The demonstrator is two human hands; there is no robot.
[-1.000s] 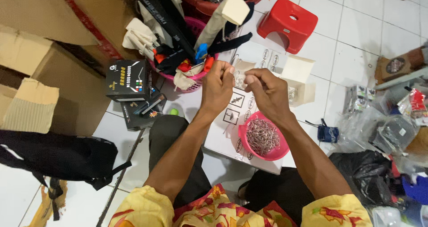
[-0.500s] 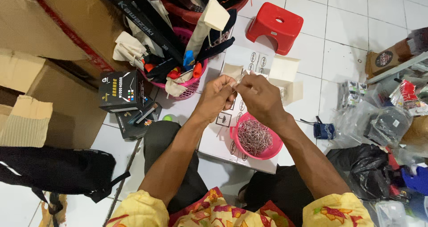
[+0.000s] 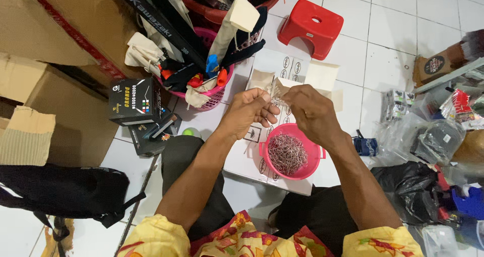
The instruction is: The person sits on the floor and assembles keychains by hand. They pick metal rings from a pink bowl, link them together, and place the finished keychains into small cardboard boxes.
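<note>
Left hand (image 3: 248, 111) and right hand (image 3: 311, 115) pinch a small metal clip (image 3: 277, 101) together above the pink bowl (image 3: 290, 158) of clips, hemmed by cardboard box (image 3: 65, 100) and basket (image 3: 214, 93); open tiled floor (image 3: 393, 40) beyond.

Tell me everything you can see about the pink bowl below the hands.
The pink bowl is round, looks like plastic, and has a small tab handle on its left rim. It stands upright on a flat white cardboard box between the person's knees, nearly filled with thin silvery metal wire pieces. Neither hand touches it.
</note>
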